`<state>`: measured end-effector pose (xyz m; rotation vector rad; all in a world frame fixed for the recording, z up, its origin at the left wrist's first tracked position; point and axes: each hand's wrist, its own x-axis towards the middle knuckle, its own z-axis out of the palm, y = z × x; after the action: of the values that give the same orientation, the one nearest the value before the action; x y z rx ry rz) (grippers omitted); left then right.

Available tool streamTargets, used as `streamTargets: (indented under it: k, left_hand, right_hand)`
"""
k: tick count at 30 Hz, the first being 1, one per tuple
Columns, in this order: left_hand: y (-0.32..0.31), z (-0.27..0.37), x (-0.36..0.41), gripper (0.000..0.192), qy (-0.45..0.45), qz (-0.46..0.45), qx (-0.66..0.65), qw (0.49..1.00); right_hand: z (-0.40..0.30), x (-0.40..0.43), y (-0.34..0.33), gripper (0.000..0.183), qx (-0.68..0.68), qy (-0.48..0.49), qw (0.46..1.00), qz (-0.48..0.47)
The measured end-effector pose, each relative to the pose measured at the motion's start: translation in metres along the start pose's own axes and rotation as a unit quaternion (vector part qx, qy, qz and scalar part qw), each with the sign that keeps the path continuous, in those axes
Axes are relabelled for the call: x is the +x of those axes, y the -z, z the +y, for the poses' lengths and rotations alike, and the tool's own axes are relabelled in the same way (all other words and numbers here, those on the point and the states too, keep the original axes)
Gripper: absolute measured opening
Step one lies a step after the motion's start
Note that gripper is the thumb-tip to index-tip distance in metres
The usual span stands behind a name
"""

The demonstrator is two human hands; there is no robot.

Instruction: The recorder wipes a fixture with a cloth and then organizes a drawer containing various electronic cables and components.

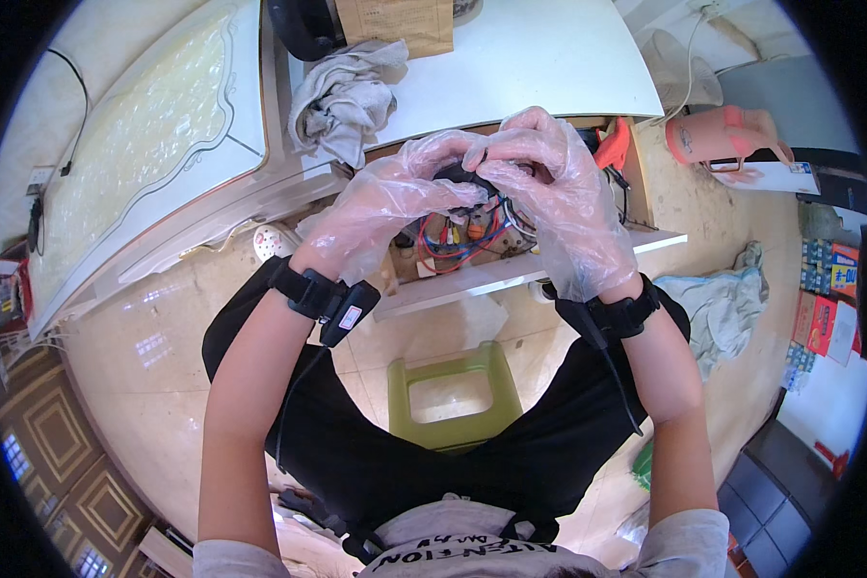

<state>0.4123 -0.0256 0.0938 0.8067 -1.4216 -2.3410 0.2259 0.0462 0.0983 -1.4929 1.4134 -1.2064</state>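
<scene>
Both hands wear clear plastic gloves and meet above an open drawer (469,280). My left hand (404,177) grips a small black item (456,173), perhaps a bundled cord; fingers hide much of it. My right hand (549,162) pinches at the same item from the other side, fingertips touching those of the left. Below them in the drawer lie red and blue cables (428,249) and plugs with yellow, red and white ends (449,234). At the drawer's right rear is an orange-red object (613,148), with black cords beside it.
A crumpled grey towel (347,97) and a brown paper bag (404,25) lie on the white tabletop (535,58). A green plastic stool (455,433) stands between my knees. To the right are a pink jug (715,135) and a pale cloth (722,311) on the floor.
</scene>
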Motion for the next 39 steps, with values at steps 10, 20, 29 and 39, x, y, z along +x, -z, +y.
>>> streamTargets:
  k: [10, 20, 29, 39]
  left_hand:
    - [0.003, 0.000, 0.008, 0.064, -0.029, -0.026, -0.021, 0.999]
    - [0.004, -0.003, 0.015, 0.052, -0.011, -0.041, -0.002, 0.999]
    - [0.006, -0.009, 0.014, 0.047, -0.059, -0.045, 0.022, 0.997]
    - [0.003, -0.004, 0.014, 0.042, -0.069, -0.053, 0.011, 0.996]
  right_hand:
    - [-0.011, 0.004, 0.001, 0.014, -0.027, 0.014, 0.999, 0.021]
    - [-0.006, 0.002, 0.004, 0.013, -0.052, 0.044, 0.998, 0.014]
    - [-0.007, -0.002, 0.004, 0.013, -0.064, 0.044, 0.997, 0.001]
    - [-0.007, -0.003, 0.007, 0.013, -0.066, 0.038, 0.997, -0.004]
